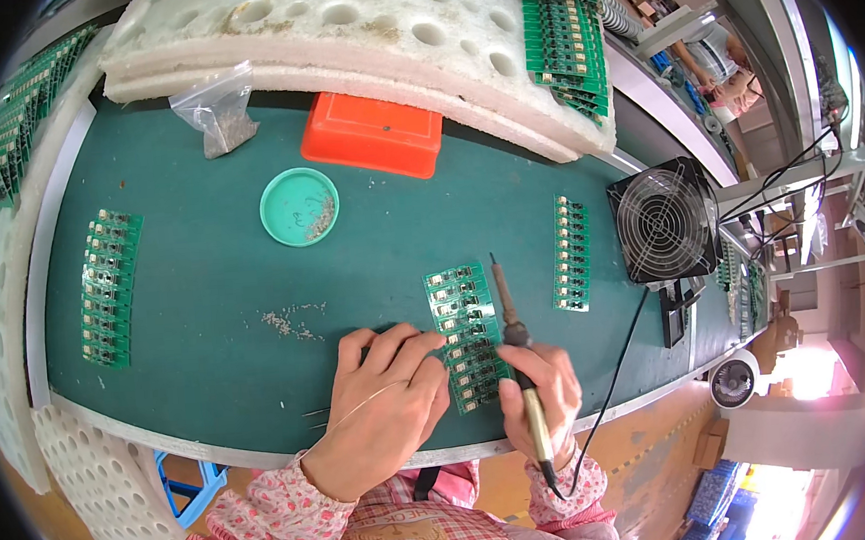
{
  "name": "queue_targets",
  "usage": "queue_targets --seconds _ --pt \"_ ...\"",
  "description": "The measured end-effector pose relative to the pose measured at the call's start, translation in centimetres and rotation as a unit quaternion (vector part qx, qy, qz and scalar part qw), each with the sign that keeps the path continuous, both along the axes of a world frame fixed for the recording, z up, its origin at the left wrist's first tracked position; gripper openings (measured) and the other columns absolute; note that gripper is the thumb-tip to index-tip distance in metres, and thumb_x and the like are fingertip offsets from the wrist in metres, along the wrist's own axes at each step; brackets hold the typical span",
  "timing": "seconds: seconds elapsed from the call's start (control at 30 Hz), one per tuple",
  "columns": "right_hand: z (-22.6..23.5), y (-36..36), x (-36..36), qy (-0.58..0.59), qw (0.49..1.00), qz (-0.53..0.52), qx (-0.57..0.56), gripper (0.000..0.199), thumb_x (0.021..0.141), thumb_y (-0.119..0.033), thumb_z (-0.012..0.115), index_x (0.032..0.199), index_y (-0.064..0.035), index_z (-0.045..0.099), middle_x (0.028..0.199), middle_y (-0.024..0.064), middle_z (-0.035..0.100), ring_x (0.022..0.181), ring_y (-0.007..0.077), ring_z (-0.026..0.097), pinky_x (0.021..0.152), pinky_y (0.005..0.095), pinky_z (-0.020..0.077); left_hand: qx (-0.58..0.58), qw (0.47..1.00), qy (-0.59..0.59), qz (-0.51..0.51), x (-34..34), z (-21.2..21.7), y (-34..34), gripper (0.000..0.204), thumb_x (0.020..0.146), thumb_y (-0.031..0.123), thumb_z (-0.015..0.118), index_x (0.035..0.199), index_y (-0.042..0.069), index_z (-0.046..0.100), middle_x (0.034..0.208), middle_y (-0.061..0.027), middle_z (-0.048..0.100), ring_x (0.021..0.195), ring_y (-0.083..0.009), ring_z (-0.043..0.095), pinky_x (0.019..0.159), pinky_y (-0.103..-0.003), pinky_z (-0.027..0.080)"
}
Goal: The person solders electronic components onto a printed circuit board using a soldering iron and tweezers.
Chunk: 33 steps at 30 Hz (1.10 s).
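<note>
A green panel of small circuit boards (pixel 463 313) lies on the bench in front of me. My left hand (pixel 382 404) is at its left edge, fingers curled and fingertips close together by the boards; what they pinch is hidden. A thin pale strand (pixel 366 400) runs across the back of this hand. My right hand (pixel 549 392) grips a soldering iron (pixel 535 418) like a pen, to the right of the panel. The iron's tip points away from me, just beyond the panel's upper right corner, and looks apart from the boards.
Two more board panels (pixel 113 287) (pixel 571 252) flank me. A round teal dish (pixel 297 173) holds small parts; loose parts (pixel 293 323) lie nearer. Behind are a red bin (pixel 373 134), a plastic bag (pixel 219 114) and a foam block (pixel 337 51). A fan (pixel 662 220) stands right, beside the iron's cord (pixel 613 383).
</note>
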State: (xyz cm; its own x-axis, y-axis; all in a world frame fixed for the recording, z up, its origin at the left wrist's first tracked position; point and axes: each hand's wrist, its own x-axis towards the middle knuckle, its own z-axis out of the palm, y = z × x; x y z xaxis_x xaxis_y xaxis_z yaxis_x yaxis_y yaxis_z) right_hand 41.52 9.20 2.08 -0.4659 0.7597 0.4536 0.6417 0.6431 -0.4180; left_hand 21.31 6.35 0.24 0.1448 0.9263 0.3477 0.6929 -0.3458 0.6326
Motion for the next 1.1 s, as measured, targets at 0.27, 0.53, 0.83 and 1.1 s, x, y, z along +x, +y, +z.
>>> queue_targets --seconds 0.27,0.53,0.83,1.1 --pt "2.2 -0.8 0.4 0.107 0.994 -0.014 0.021 0.04 0.1 -0.035 0.052 0.074 -0.0063 0.059 0.053 0.0012 0.05 0.043 0.0148 0.047 0.044 0.0299 0.0361 0.009 1.0 -0.008 0.011 0.2 -0.7 0.1 0.014 0.08 0.007 0.075 0.089 0.005 0.064 0.109 -0.0037 0.066 0.106 -0.0235 0.06 0.092 -0.043 0.04" --pt "2.9 0.9 0.2 0.059 0.992 0.112 -0.023 0.007 0.087 -0.011 0.065 0.083 -0.0056 0.067 0.057 0.0006 0.056 0.043 0.0167 0.047 0.042 0.0309 0.0377 0.005 1.0 -0.01 0.002 0.1 -0.8 0.0 0.012 0.08 0.008 0.075 0.087 0.006 0.065 0.109 -0.0022 0.064 0.106 -0.0226 0.059 0.092 -0.043 0.04" --pt "2.9 1.1 -0.2 0.049 0.991 0.123 -0.03 0.003 0.082 -0.01 0.066 0.082 -0.0066 0.067 0.055 -0.0012 0.051 0.043 0.0168 0.046 0.041 0.0309 0.0366 0.002 1.0 -0.012 -0.001 0.2 -0.6 0.1 0.012 0.08 0.008 0.075 0.086 0.005 0.065 0.111 -0.0025 0.063 0.107 -0.0232 0.058 0.092 -0.043 0.04" --pt "3.4 0.7 -1.8 -0.017 0.99 0.137 0.033 0.005 0.076 -0.007 0.067 0.08 -0.0064 0.067 0.054 -0.0014 0.05 0.041 0.0167 0.044 0.038 0.0298 0.0352 0.005 1.0 -0.016 0.005 0.2 -0.8 0.1 0.015 0.078 0.007 0.076 0.086 0.006 0.063 0.111 -0.0019 0.063 0.106 -0.0228 0.058 0.091 -0.043 0.04"
